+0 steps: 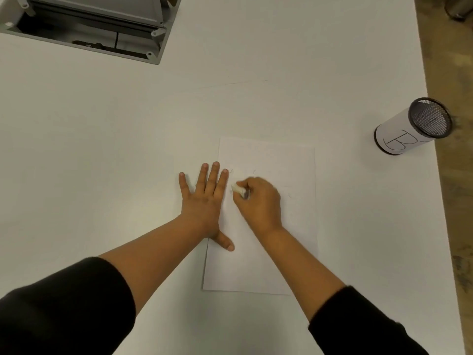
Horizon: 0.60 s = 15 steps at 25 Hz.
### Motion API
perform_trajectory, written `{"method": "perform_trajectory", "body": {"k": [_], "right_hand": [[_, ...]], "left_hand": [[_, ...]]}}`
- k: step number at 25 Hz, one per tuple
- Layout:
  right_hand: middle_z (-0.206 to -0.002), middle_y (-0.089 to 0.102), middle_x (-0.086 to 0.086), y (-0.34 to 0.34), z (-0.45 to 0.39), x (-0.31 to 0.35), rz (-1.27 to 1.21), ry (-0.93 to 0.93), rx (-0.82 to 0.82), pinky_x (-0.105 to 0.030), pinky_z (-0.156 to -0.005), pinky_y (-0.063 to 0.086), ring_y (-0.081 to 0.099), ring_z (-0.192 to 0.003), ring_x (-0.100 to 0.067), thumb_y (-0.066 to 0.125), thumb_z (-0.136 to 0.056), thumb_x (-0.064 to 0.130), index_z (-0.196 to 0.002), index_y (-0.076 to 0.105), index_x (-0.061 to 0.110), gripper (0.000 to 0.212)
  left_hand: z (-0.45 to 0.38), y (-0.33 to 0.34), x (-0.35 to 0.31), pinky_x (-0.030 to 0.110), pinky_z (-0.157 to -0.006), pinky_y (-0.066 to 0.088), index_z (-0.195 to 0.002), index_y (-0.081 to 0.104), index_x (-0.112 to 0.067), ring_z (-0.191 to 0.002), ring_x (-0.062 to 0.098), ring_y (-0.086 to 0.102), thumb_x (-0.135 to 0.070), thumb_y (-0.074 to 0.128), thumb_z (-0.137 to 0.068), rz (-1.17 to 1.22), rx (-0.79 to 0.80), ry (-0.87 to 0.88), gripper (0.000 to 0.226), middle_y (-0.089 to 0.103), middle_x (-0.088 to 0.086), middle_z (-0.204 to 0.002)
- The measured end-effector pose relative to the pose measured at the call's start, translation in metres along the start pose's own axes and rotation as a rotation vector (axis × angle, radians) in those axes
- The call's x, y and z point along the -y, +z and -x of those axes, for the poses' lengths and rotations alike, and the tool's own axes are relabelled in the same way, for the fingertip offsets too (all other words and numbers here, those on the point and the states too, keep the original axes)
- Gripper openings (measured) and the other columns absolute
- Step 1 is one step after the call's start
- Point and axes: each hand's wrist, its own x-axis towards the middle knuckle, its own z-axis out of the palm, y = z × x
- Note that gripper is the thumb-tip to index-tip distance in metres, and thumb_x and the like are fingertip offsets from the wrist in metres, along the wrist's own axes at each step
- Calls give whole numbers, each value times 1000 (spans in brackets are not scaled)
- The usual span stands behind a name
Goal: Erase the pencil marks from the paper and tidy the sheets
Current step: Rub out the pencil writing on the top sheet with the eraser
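Black sleeves filled the bottom corners of the frame, both my forearms bare and reaching up toward the middle. My left hand lay flat, palm down, fingers straight and spread, holding nothing. It straddled the left edge of the paper: the thumb and the forefinger lay on the sheet, while the other fingers rested on the white table. My right hand was curled over the upper half of the sheet, knuckles up, wrist bent slightly left, and it pinched a small pale eraser between thumb and fingers. That eraser poked out to the left of my fist, its tip down on the paper just beside my left forefinger. Faint pencil marks showed near it, too light to read. One sheet was all I could tell, lying lengthwise at centre frame, a touch right. At the right edge stood a mesh pen cup wrapped in paper marked B, well apart from my hands. Upper left, a grey metal housing sat in the tabletop.
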Motion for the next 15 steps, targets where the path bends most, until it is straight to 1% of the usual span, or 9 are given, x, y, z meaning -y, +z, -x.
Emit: {"method": "perform_trajectory", "body": {"k": [1, 3, 5, 7, 9, 11, 12, 15], "right_hand": [[-77, 67, -10, -1, -14, 2, 37, 25, -12, -29, -60, 48, 60, -71, -22, 69, -77, 10, -83, 68, 5, 8], [-78, 67, -12, -8, -14, 0, 132, 41, -18, -30, -60, 47, 61, -71, -26, 67, -77, 8, -83, 68, 4, 7], [-70, 64, -12, -19, 12, -7, 220, -12, -6, -26, -55, 44, 60, -64, -28, 70, -72, 3, -77, 67, 5, 5], [-64, 63, -11, -34, 17, -19, 247, -19, -50, -22, -54, 40, 60, -58, -28, 72, -66, -1, -70, 66, 6, 9], [-67, 64, -12, -44, -12, -30, 262, 85, -113, -23, -54, 41, 60, -61, -28, 65, -70, -1, -68, 64, 5, 7], [-73, 65, -13, -48, -25, -32, 250, 162, -104, -28, -55, 45, 60, -65, -28, 59, -74, -1, -71, 64, 4, 7], [-74, 65, -13, -47, -20, -29, 239, 152, -92, -28, -56, 45, 60, -66, -28, 59, -75, -1, -72, 64, 4, 7], [-67, 62, -11, -34, 28, -17, 219, 10, 1, -25, -53, 43, 59, -58, -27, 67, -69, -3, -70, 64, 5, 9]], "left_hand": [[0, -1, -1, 67, -102, -13, -124, -47, -11, -133, 35, -37, -88, 61, -40, -8, 8, -10, 156, -49, 13, -136], [1, -3, -3, 67, -103, -12, -122, -47, -11, -133, 35, -37, -87, 62, -41, -22, 32, -29, 156, -46, 14, -141], [2, -4, -4, 67, -103, -12, -122, -47, -11, -133, 34, -38, -86, 63, -42, -24, 47, -36, 156, -45, 14, -142], [0, -5, -3, 67, -103, -12, -122, -47, -10, -133, 34, -37, -85, 63, -42, -23, 45, -33, 156, -46, 14, -141], [1, -7, -3, 66, -103, -12, -122, -47, -10, -134, 34, -36, -86, 63, -40, -20, 54, -31, 157, -45, 14, -142], [2, -6, -4, 66, -104, -12, -123, -46, -9, -134, 35, -35, -87, 62, -39, -25, 50, -35, 157, -42, 15, -144], [3, -5, -3, 65, -104, -12, -123, -46, -9, -135, 35, -35, -87, 62, -39, -31, 43, -36, 158, -42, 15, -145], [3, -6, -3, 64, -105, -12, -123, -47, -9, -134, 35, -35, -87, 62, -39, -39, 40, -34, 158, -42, 15, -144]]}}
